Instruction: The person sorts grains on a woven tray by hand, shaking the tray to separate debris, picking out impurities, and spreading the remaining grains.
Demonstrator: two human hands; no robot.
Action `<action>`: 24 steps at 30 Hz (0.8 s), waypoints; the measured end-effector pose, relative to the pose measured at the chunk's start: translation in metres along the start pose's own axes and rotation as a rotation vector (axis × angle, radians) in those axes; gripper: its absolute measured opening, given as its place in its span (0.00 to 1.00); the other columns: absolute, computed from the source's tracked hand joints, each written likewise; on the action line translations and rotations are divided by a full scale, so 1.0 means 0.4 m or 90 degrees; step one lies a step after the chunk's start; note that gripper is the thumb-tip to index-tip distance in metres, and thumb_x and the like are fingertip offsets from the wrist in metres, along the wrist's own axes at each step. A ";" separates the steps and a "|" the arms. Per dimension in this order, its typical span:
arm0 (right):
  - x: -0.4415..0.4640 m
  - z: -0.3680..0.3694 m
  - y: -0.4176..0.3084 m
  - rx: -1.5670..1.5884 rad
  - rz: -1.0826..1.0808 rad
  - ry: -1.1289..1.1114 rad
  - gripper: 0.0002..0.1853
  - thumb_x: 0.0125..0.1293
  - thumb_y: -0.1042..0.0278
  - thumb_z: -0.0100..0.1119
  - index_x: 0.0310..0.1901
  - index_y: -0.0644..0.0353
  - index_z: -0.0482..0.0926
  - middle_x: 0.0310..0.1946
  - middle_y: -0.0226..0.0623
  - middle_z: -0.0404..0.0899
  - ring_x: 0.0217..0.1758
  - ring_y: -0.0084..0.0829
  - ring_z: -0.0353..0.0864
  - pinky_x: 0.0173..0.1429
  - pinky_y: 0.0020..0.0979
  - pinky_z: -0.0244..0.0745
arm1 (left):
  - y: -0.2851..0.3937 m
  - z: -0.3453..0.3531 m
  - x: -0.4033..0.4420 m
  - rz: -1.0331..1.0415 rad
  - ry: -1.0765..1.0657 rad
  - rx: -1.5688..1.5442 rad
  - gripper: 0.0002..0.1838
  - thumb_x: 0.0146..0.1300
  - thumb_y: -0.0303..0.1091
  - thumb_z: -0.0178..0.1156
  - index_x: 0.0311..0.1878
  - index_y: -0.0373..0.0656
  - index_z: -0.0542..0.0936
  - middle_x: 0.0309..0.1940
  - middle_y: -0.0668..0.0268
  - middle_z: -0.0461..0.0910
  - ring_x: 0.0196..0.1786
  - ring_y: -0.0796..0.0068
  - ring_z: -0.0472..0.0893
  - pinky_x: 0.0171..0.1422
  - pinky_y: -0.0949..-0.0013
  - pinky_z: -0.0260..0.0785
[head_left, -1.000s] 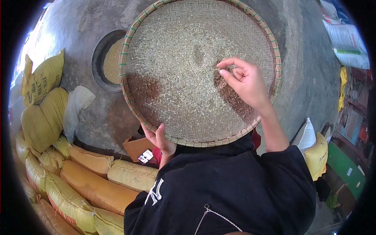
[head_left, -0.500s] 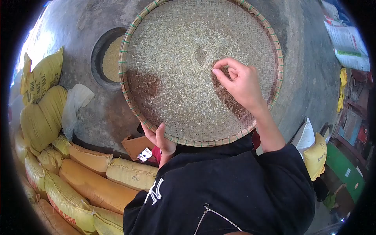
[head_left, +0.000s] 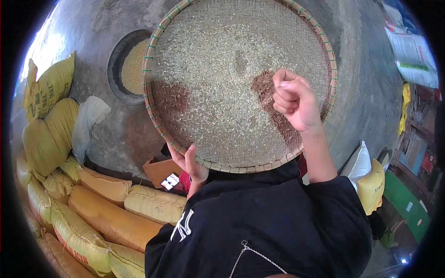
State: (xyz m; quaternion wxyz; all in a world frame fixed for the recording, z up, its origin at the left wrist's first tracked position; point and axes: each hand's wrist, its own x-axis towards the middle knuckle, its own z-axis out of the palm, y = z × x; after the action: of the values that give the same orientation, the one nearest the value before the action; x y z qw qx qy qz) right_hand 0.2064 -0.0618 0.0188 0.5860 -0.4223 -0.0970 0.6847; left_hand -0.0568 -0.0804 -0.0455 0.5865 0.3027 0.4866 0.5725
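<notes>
Right hand [head_left: 297, 102] hung curled over a tray of grain

Its fingers were folded inward, the thumb drawn up close to the index finger; whether a grain sat between them, one could not tell. Below spread the round woven tray [head_left: 303, 44], pale grain [head_left: 218, 88] scattered thinly over its middle, a brownish shadow falling near the fingers. Left hand [head_left: 191, 167] held the tray's near-left rim, thumb raised beside it, the other fingers partly hidden. Beyond the tray's left edge, a dark basin [head_left: 112, 69] of yellowish grain stood on the concrete floor [head_left: 125, 134]. Stuffed sacks [head_left: 111, 215] lay lower left, near a phone [head_left: 170, 181].
</notes>
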 end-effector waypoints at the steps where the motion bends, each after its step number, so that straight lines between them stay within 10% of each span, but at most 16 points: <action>1: 0.002 -0.011 0.004 0.126 0.032 -0.030 0.06 0.63 0.70 0.47 0.30 0.59 0.72 0.13 0.16 0.52 0.13 0.12 0.47 0.17 0.19 0.43 | -0.001 -0.003 0.000 -0.004 0.002 0.002 0.39 0.50 0.23 0.50 0.70 0.35 0.56 0.60 0.56 0.68 0.59 0.65 0.70 0.66 0.64 0.60; 5: 0.014 -0.028 0.020 0.274 0.068 -0.133 0.08 0.63 0.69 0.44 0.28 0.59 0.70 0.14 0.17 0.51 0.13 0.13 0.47 0.17 0.20 0.43 | -0.005 -0.008 0.002 0.002 -0.016 0.004 0.39 0.50 0.23 0.51 0.70 0.35 0.56 0.60 0.56 0.68 0.59 0.65 0.70 0.66 0.64 0.60; 11: 0.009 0.016 0.006 -0.224 -0.030 0.067 0.12 0.67 0.71 0.48 0.37 0.68 0.81 0.12 0.15 0.58 0.14 0.09 0.50 0.18 0.18 0.43 | -0.001 0.002 0.001 0.005 0.003 0.001 0.39 0.50 0.23 0.51 0.70 0.35 0.56 0.59 0.57 0.68 0.58 0.66 0.70 0.66 0.64 0.59; 24: 0.012 0.039 0.030 -0.416 0.062 0.074 0.13 0.66 0.72 0.46 0.38 0.66 0.82 0.15 0.17 0.64 0.17 0.10 0.55 0.19 0.19 0.49 | -0.001 0.008 0.003 0.013 -0.002 0.019 0.34 0.52 0.23 0.49 0.67 0.33 0.61 0.56 0.58 0.72 0.55 0.68 0.72 0.63 0.67 0.61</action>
State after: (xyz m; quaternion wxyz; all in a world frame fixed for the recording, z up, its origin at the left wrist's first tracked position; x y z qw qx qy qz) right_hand 0.1870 -0.0552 0.0188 0.3904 -0.6302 -0.2577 0.6197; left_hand -0.0541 -0.0788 -0.0450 0.5766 0.3173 0.4912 0.5706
